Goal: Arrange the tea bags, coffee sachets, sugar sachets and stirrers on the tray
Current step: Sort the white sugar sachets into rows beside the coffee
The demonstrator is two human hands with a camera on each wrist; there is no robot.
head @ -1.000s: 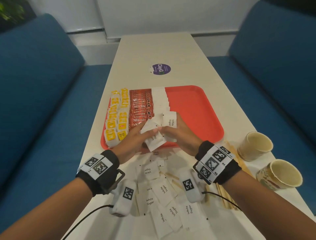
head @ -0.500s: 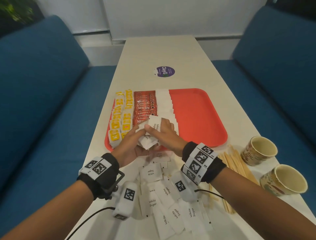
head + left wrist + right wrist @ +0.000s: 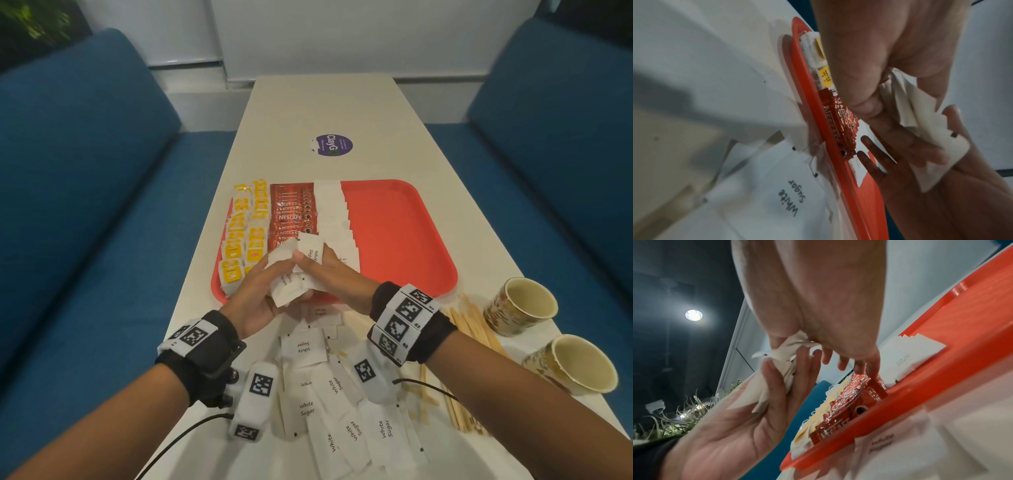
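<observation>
While I look down from my head, my left hand point(image 3: 255, 301) holds a bunch of white sugar sachets point(image 3: 287, 288) over the near edge of the red tray point(image 3: 397, 240), with its fingers curled round them. My right hand point(image 3: 334, 277) pinches one sachet from that bunch, the one that reads "White Sugar". On the tray, the yellow tea bags point(image 3: 245, 233) sit in two rows along the left edge. The red Nescafe coffee sachets point(image 3: 291, 214) lie in a row just beside them. A row of white sugar sachets lies next to the coffee. The right part of the tray is bare red. More loose sugar sachets point(image 3: 337, 411) lie on the white table point(image 3: 325, 102) near its near edge, under my wrists. The wooden stirrers point(image 3: 469, 342) lie on the table by the near right corner of the tray. Two paper cups point(image 3: 548, 335) stand at the right edge of the table.

From my left wrist, my left hand point(image 3: 890, 56) grips the bunch point(image 3: 920, 123), and my right hand's fingers point(image 3: 927, 152) lie under it. The tray rim point(image 3: 813, 104) is just below.

From my right wrist, my right hand point(image 3: 828, 313) nips the top of the bunch point(image 3: 781, 356), and my left hand point(image 3: 748, 415) cups it from below, above the tray point(image 3: 941, 386).
</observation>
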